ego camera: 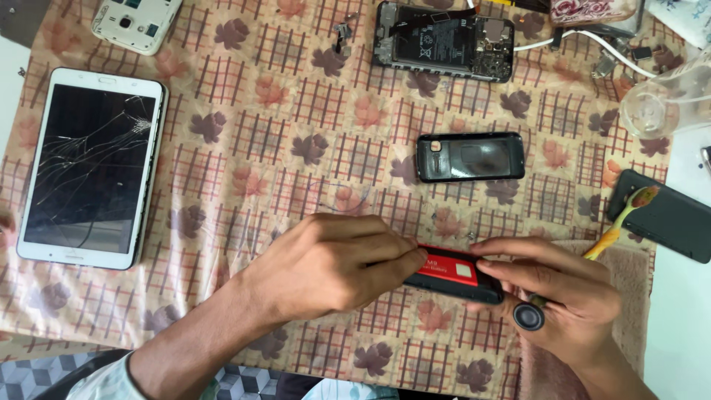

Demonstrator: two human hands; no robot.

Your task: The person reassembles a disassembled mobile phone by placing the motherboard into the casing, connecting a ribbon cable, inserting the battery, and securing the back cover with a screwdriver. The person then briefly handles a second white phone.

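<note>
While a patterned cloth (296, 148) covers the table, a white tablet (90, 167) with a cracked screen lies at far left. An opened phone (444, 41) sits at top and a black back cover (470, 156) at centre. Left hand (333, 267) and right hand (563, 296) pinch a small black phone (455, 280) showing a red battery (448, 269), fingers closed on its ends, low on the cloth.
</note>
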